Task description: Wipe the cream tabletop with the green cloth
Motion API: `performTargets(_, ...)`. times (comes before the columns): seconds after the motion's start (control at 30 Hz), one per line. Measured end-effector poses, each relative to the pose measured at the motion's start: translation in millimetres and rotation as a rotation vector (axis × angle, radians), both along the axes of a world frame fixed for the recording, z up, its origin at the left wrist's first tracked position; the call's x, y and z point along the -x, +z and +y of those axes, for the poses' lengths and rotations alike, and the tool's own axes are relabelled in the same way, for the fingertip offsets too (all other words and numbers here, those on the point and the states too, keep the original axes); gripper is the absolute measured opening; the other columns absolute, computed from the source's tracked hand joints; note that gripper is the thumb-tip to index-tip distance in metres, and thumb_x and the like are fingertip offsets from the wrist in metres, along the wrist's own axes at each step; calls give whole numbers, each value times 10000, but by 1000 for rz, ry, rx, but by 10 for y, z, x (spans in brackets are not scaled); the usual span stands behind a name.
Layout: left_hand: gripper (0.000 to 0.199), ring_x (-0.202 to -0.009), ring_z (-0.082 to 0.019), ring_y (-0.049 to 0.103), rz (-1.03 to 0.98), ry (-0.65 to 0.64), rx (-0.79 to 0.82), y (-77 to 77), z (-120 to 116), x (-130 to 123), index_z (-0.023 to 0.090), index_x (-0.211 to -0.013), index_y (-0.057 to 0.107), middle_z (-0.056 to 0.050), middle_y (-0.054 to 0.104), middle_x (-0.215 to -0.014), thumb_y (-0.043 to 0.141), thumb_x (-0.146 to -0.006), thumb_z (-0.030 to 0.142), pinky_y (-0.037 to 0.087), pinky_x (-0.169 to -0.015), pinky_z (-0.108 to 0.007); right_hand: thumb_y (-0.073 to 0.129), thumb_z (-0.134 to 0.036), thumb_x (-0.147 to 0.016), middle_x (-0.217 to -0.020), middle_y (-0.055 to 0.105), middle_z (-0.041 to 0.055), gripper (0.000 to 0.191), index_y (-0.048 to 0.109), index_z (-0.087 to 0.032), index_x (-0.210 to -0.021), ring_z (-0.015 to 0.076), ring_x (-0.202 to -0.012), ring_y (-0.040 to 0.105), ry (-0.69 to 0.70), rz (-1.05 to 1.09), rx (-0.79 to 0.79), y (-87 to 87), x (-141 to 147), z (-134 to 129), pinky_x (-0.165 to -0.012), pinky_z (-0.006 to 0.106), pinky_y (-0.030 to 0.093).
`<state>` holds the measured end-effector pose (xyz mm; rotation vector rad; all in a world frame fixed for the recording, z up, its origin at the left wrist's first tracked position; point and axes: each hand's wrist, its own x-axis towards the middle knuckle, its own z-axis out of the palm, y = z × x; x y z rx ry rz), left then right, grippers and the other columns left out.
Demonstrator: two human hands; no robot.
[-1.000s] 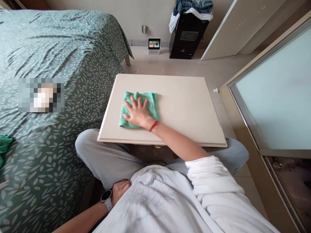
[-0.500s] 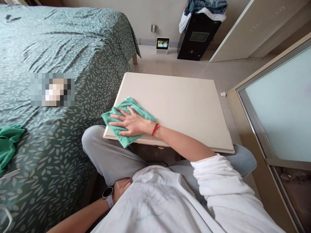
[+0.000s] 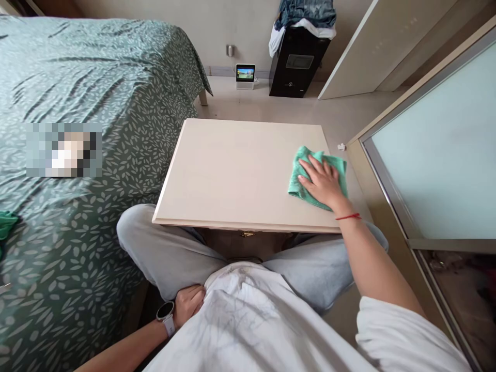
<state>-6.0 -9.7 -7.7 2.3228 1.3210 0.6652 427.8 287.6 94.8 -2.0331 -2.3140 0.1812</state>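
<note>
My right hand [image 3: 320, 181] lies flat with fingers spread on a green cloth [image 3: 296, 181], pressing it onto the right part of a cream tabletop [image 3: 232, 170]. A corner of the cloth reaches over the table's right edge. A red string bracelet circles that wrist. My left hand [image 3: 189, 304], with a watch [image 3: 166, 311] at its wrist, rests in my lap by the hem of my white shirt. Its fingers are curled in and their tips are hidden, so whatever they may hold does not show. A small brass-coloured fitting [image 3: 247, 234] sits under the table's front edge.
At left stands a bed with a green leaf-patterned sheet [image 3: 127, 170], bearing a blurred item and another green cloth [image 3: 6, 223]. A small screen [image 3: 245, 75] and a black cabinet [image 3: 297, 64] topped with clothes are by the wall. A frosted-panel door [image 3: 437, 155] borders the right.
My right hand has swept the green cloth from the table's left front corner to its right side. My left hand stays in my lap. The view has shifted slightly right.
</note>
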Motion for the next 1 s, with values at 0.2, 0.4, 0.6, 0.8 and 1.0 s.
performTargets(0.2, 258, -429, -69, 366, -16, -2, 7, -30, -3, 12, 188, -502, 357, 33, 385, -477, 360, -755, 241, 227, -457, -201, 342, -580, -1200, -1939, 435, 284, 756, 537, -248, -1851, 624, -1654, 503, -341, 40, -134, -197, -143, -631, -1111, 930, 573)
performTargets(0.4, 266, -410, -61, 365, -26, -17, 0, -7, 19, 9, 188, -503, 369, 38, 391, -463, 379, -761, 253, 221, -438, -191, 384, -583, -1203, -1936, 429, 306, 790, 542, -180, -1863, 687, -1723, 409, -297, -49, -107, -103, 641, -819, -1207, 1011, 448)
performTargets(0.6, 316, -409, -61, 382, -25, -28, -22, -14, 22, 15, 187, -511, 381, 33, 418, -461, 331, -799, 308, 241, -433, -185, 561, -563, -1176, -1993, 384, 232, 803, 538, -203, -1893, 647, -1786, 354, 199, 86, -7, 54, 1749, -778, -1366, 971, 316)
performTargets(0.8, 343, -401, -52, 392, -13, -2, -40, -8, 22, 18, 184, -514, 394, 37, 425, -457, 302, -822, 304, 253, -429, -174, 664, -334, -1150, -2033, 321, 139, 746, 547, -302, -1886, 567, -1840, 312, 856, 123, -19, 53, 2727, -825, -1414, 918, 287)
performTargets(1.0, 361, -371, -55, 389, -17, 27, -33, -15, 10, 24, 189, -497, 389, 41, 410, -433, 286, -827, 296, 249, -404, -180, 569, -218, -1195, -2012, 393, 12, 672, 615, -458, -1822, 450, -1867, 325, 1332, 74, -40, 81, 3270, -454, -1439, 844, 307)
